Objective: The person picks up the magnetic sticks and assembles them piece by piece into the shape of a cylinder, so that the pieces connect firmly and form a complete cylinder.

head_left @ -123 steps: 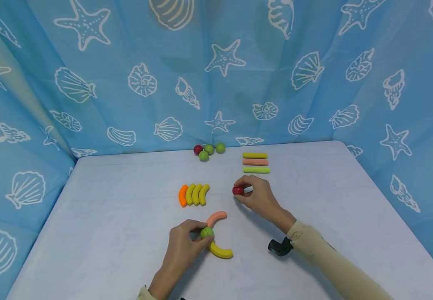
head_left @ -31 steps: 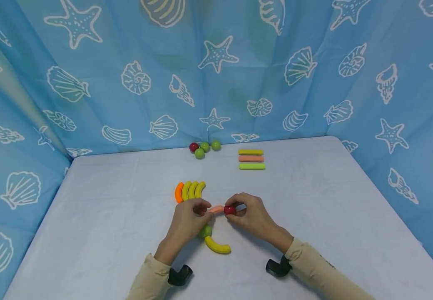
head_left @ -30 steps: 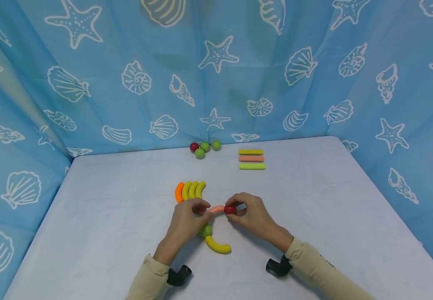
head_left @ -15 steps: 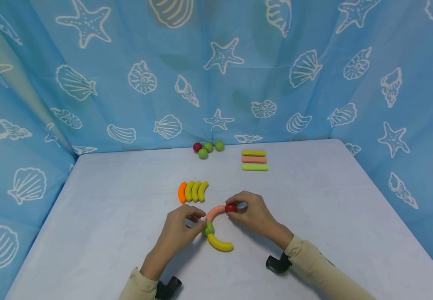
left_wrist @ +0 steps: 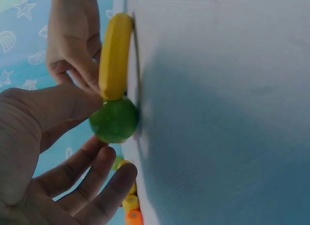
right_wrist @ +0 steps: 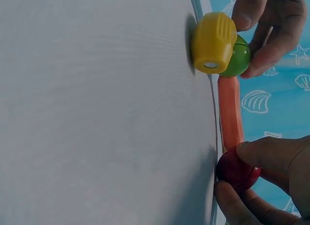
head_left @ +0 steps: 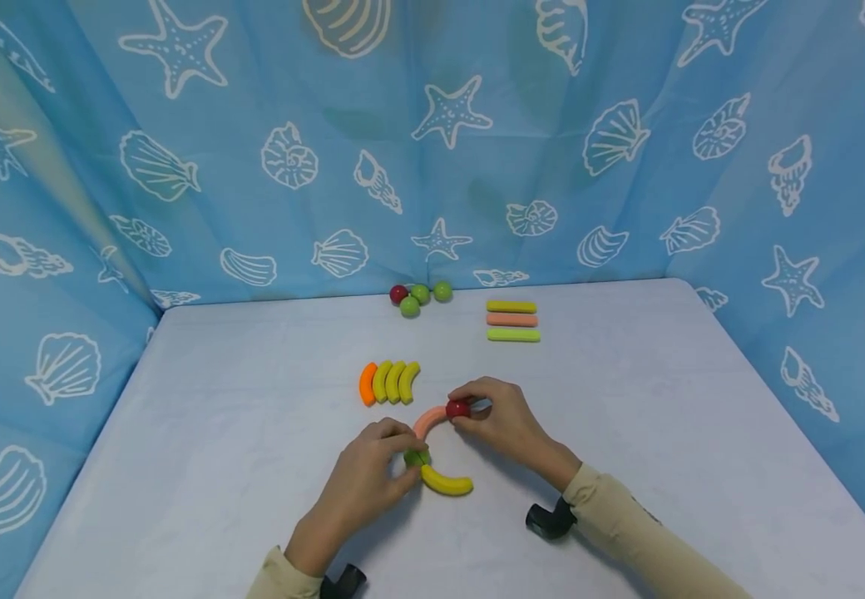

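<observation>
On the white table a curved chain lies between the hands: a yellow curved stick (head_left: 447, 482), a green ball (left_wrist: 115, 120), a salmon curved stick (right_wrist: 230, 111) and a red ball (head_left: 457, 408). My left hand (head_left: 368, 474) pinches the green ball between thumb and fingers, partly covering it in the head view. With thumb and fingertips, my right hand (head_left: 503, 416) holds the red ball, which touches the salmon stick's far end. A white magnet-like disc shows on the yellow stick's free end in the right wrist view.
Beyond the left hand lie an orange curved stick (head_left: 368, 384) and several yellow curved sticks (head_left: 393, 383) in a row. Several green balls (head_left: 421, 294) and a red ball (head_left: 398, 294) sit at the back edge. Three straight sticks (head_left: 512, 320) lie right of them.
The right hand has brought the red ball left and nearer to the salmon stick's end. The left hand went from the green ball to the salmon stick and back to the green ball.
</observation>
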Tool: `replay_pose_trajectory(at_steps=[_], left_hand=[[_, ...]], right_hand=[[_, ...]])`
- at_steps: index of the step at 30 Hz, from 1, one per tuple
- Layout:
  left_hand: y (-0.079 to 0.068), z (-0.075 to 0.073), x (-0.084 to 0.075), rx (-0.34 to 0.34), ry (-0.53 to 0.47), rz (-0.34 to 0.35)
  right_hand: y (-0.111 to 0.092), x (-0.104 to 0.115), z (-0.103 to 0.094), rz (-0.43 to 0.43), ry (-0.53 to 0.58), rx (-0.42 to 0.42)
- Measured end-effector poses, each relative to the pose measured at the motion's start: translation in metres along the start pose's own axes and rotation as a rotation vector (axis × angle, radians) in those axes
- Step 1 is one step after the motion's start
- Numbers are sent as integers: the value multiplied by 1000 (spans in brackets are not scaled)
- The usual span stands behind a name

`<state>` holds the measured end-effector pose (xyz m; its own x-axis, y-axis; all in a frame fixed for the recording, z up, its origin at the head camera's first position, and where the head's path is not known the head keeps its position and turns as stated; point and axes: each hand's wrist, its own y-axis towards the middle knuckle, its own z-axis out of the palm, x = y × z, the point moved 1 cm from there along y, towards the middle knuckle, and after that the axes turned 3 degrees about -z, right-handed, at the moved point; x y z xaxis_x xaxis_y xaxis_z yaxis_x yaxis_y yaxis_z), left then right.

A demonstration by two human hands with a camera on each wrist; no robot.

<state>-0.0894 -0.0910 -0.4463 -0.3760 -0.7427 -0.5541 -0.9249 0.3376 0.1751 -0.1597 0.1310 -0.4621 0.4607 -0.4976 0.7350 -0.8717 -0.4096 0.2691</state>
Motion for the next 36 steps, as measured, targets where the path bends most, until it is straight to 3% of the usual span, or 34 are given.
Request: replay_pose_trajectory(at_steps=[10,26,36], left_hand=[[4,4,2,16,-168,-29],[4,8,1,15,-216,-87],[3,12,1,-33,-202,-96]], right_hand=[[3,-1,1,-7,33,-12],[-2,-4,-10,30,18,-39],[0,-8,-15,23,10,-47]])
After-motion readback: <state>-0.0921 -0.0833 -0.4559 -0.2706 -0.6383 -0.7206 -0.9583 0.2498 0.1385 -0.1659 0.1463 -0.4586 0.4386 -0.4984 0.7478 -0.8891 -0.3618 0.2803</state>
